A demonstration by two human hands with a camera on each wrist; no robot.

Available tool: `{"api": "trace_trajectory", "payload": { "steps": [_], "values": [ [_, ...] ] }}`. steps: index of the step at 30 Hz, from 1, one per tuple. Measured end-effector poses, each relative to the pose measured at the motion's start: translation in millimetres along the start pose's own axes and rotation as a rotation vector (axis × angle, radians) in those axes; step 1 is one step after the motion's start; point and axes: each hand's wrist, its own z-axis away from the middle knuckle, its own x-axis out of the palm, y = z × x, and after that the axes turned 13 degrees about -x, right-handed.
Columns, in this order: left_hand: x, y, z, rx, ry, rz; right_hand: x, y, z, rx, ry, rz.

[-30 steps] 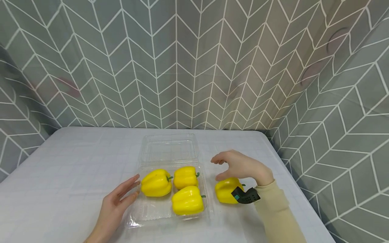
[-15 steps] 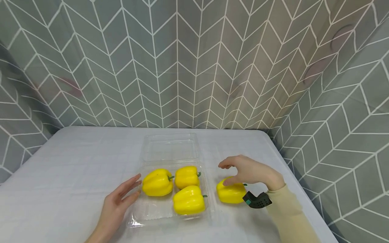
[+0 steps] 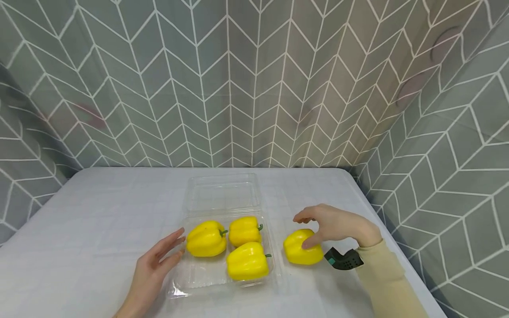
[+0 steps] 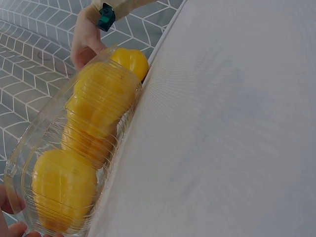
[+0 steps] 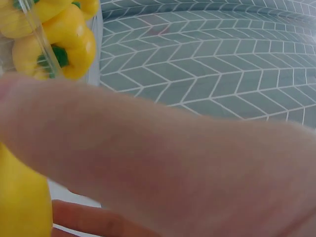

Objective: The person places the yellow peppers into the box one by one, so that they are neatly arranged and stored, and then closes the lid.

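A clear plastic clamshell container point(image 3: 199, 276) lies with its lid folded back. Inside sit three yellow bell peppers, one at left point(image 3: 206, 239), one at back right point(image 3: 245, 231) and one at front right point(image 3: 248, 261). Another yellow bell pepper point(image 3: 296, 247) lies on the table to the container's right. My right hand point(image 3: 334, 225) is over this pepper, its thumb overlapping the pepper's right side and its bent fingers held apart from the thumb. At the container's left wall, my left hand point(image 3: 153, 265) has relaxed fingers. The left wrist view shows left fingertips point(image 4: 15, 202) right at the rim.
The table point(image 3: 99, 221) has a white cloth over it. Grey curtains point(image 3: 214, 88) with a white chevron pattern stand behind it and at both sides. The transparent lid point(image 3: 222, 194) extends toward the table's back edge. A dark band point(image 3: 343, 259) sits on the right wrist.
My right hand has shifted rightward and slightly down, bringing its thumb over the loose pepper. The left hand and the peppers in the container stay put.
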Motion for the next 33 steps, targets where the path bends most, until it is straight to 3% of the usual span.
{"api": "trace_trajectory", "payload": {
  "steps": [9, 16, 25, 33],
  "values": [
    [0.7, 1.0, 0.4, -0.019, 0.002, -0.012, 4, -1, -4.5, 0.036, -0.064, -0.064],
    [0.6, 0.9, -1.2, 0.015, -0.002, -0.005, 7, 0, -5.2, 0.068, -0.078, -0.094],
    [1.2, 1.1, -1.3, 0.015, 0.005, -0.01, 9, 5, -8.3, -0.012, -0.076, -0.074],
    [0.7, 0.5, -0.3, 0.014, 0.003, -0.009, 9, 4, -11.9, -0.019, -0.072, -0.058]
  ]
}}
